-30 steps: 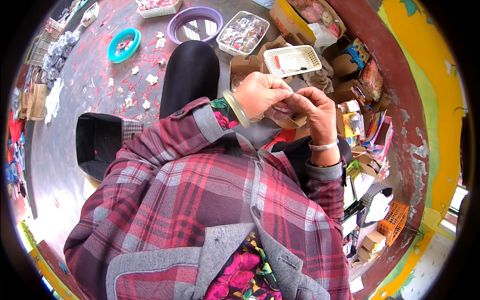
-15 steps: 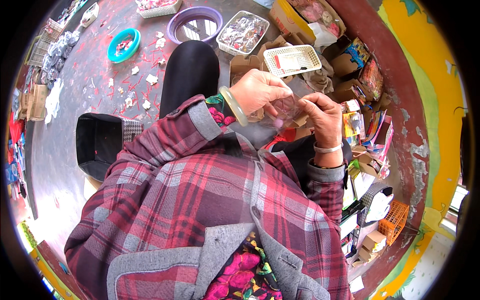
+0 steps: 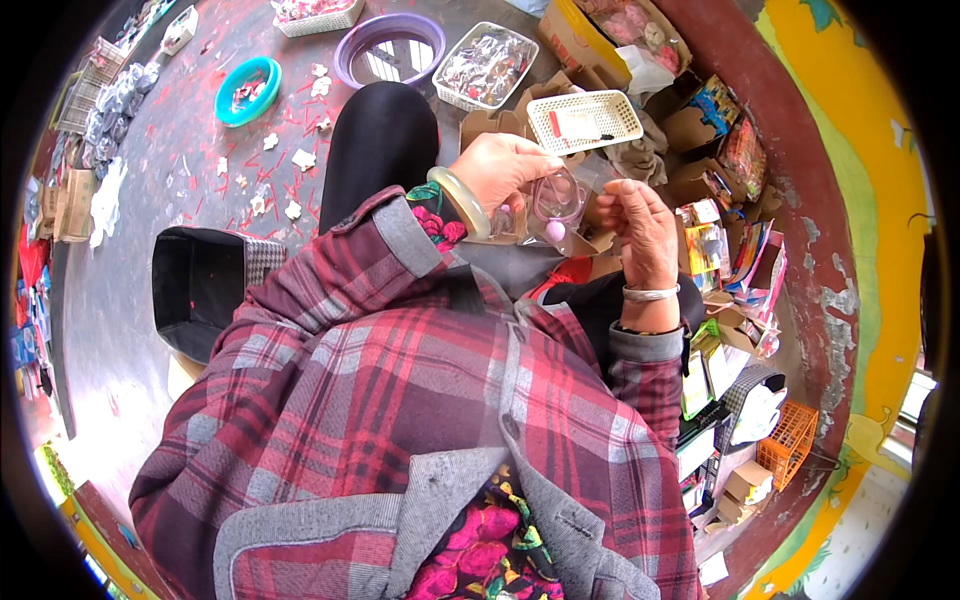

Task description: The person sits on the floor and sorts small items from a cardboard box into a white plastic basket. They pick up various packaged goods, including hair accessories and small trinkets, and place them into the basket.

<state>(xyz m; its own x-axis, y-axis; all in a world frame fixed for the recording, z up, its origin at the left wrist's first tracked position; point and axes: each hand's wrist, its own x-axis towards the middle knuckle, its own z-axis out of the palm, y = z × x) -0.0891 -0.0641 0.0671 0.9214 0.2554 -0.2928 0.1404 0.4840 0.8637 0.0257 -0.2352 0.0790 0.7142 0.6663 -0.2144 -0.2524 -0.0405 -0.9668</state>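
Observation:
A small clear plastic bag [image 3: 580, 217] is stretched between my hands over my lap. Inside it shows a coiled pink cord [image 3: 558, 195] with a round pink ball [image 3: 554, 231] below. My left hand [image 3: 500, 172], with a pale bangle at its wrist, pinches the bag's left upper edge between thumb and fingers. Another small pink bead [image 3: 506, 208] shows under those fingers. My right hand [image 3: 642, 228], wearing a silver bracelet, has its thumb and fingertips closed at the bag's right edge. Its lower fingers are curled.
Beyond my knee stand a white basket of small wrapped items [image 3: 487, 65], a shallow cream basket [image 3: 600, 115] holding a marker, a purple basin [image 3: 385, 50] and a teal basin [image 3: 247, 92]. Cardboard boxes [image 3: 690, 130] crowd the right wall. A black bin [image 3: 200, 290] sits left.
My left hand has shifted slightly left and my right hand slightly lower and right. The bag is spread wider, and the pink cord and ball show more plainly.

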